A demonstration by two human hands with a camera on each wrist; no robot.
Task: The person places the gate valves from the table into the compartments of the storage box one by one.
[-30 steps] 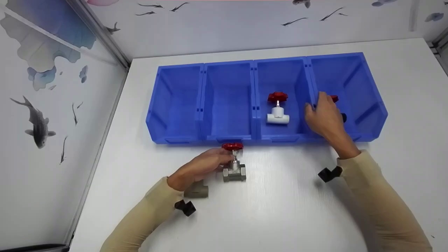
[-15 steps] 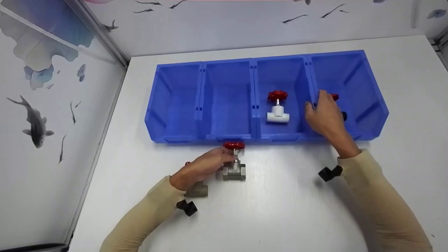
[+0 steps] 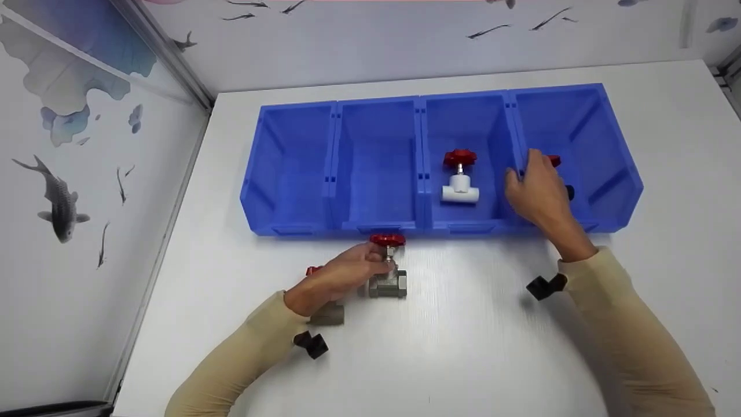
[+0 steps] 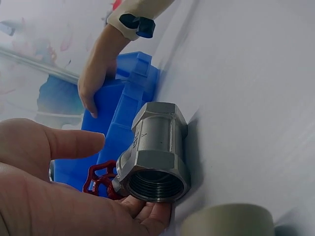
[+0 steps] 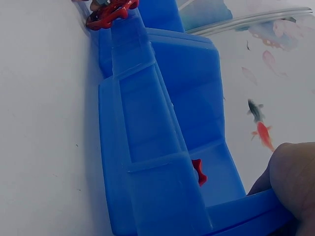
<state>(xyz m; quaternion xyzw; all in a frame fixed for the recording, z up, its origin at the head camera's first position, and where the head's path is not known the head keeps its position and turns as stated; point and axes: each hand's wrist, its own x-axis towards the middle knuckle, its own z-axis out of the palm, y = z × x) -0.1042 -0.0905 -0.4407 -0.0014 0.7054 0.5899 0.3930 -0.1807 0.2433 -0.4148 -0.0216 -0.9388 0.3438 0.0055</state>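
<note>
A metal gate valve [image 3: 388, 284] with a red handwheel stands upright on the table before the bins. My left hand [image 3: 341, 275] is around its stem, thumb in front and fingers behind. In the left wrist view the thumb [image 4: 78, 142] is straight and apart from the valve body, with fingertips underneath. A grey-green valve [image 3: 328, 314] is partly hidden below that hand. My right hand [image 3: 538, 188] grips the wall between the third and fourth blue bins [image 3: 463, 230], thumb on one side and fingers on the other.
A white plastic valve [image 3: 460, 188] with a red handwheel is in the third bin. In the fourth bin, a red handle [image 3: 554, 160] and a black end [image 3: 570, 192] show behind my right hand. A printed panel [image 3: 63, 202] stands at the left.
My left hand has moved slightly right, and its thumb now covers part of the metal valve's stem. More of the grey-green valve's red handle shows. My right hand stays on the bin wall.
</note>
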